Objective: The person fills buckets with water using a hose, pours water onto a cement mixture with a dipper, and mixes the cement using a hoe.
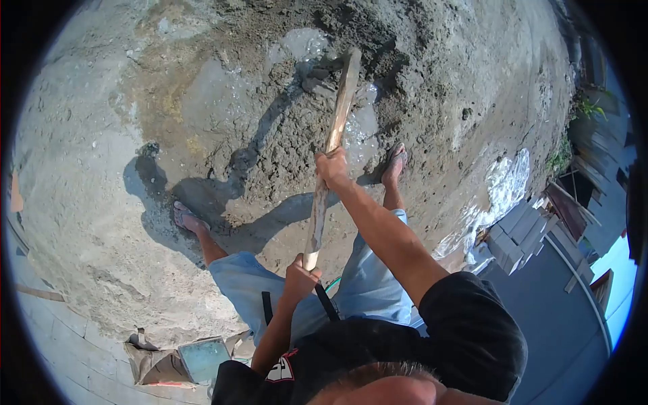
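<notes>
Both my hands are wrapped round the long wooden handle of a hoe. My right hand grips it about midway, with that arm stretched forward. Nearer my body, my left hand is closed round the lower end of the handle, in front of my thighs. The hoe's far end is down in wet grey mortar or mud, and its dark blade is mostly hidden there. Shiny water lies in the wet mix by the hoe. My feet stand apart at either side of the heap.
White plastic sheeting lies at the right, near stacked grey blocks. At the lower left are an opened cardboard box, a glassy greenish panel and paving. Dry sandy ground surrounds the wet mix.
</notes>
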The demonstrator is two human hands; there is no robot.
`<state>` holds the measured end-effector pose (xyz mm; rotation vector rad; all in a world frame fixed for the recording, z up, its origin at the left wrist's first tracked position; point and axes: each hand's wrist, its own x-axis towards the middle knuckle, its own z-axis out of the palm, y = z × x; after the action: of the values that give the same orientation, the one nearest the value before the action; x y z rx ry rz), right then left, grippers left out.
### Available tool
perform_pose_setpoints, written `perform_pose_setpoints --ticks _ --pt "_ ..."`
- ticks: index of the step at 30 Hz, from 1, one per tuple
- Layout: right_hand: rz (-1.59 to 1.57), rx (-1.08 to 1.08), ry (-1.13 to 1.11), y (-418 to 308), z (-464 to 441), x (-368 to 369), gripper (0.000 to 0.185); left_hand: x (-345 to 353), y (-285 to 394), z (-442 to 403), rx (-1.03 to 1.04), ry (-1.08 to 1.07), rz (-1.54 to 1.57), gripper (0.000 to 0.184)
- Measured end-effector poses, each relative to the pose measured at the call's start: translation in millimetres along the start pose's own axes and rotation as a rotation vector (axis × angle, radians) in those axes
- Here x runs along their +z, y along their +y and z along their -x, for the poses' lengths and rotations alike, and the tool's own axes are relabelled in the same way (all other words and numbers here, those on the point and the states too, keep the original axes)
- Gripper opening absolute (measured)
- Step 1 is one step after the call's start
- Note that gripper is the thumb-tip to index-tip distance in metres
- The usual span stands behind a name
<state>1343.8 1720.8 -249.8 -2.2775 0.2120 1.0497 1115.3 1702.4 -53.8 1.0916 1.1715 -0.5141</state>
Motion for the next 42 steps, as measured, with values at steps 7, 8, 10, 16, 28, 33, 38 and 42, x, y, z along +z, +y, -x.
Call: perform_pose_setpoints --ticks 7,8,10,16,28,33,38,42 --pt "-0.204 0.033 0.014 -51 53 -46 0.036 18 -6 12 0.175 0.084 0.021 0.033" --pt "-0.210 -0.033 0.053 -74 27 -58 0.035 24 -1 -19 0.205 0.052 -0.032 0.035" --pt "-0.170 -0.229 0.186 -117 -37 -76 0.032 29 37 -100 0.283 0.016 -0.134 0.040" --pt "0.295 -0.192 0.267 -166 -179 -51 0.052 23 89 -223 0.316 0.056 -0.005 0.044" --pt "-0.051 0.149 -0.003 -9 40 16 0.040 -28 -19 17 -0.020 0.062 -0.227 0.034" --pt "-0.273 0.189 0.028 -3 84 -34 0.038 -3 -31 52 0.041 0.037 -0.267 0.036" --pt "-0.227 -0.155 0.313 -91 -35 -130 0.033 47 39 -98 0.318 -0.036 -0.240 0.038" --pt "0.098 -0.148 0.331 -111 -143 -142 0.037 46 94 -177 0.388 -0.068 -0.199 0.041"
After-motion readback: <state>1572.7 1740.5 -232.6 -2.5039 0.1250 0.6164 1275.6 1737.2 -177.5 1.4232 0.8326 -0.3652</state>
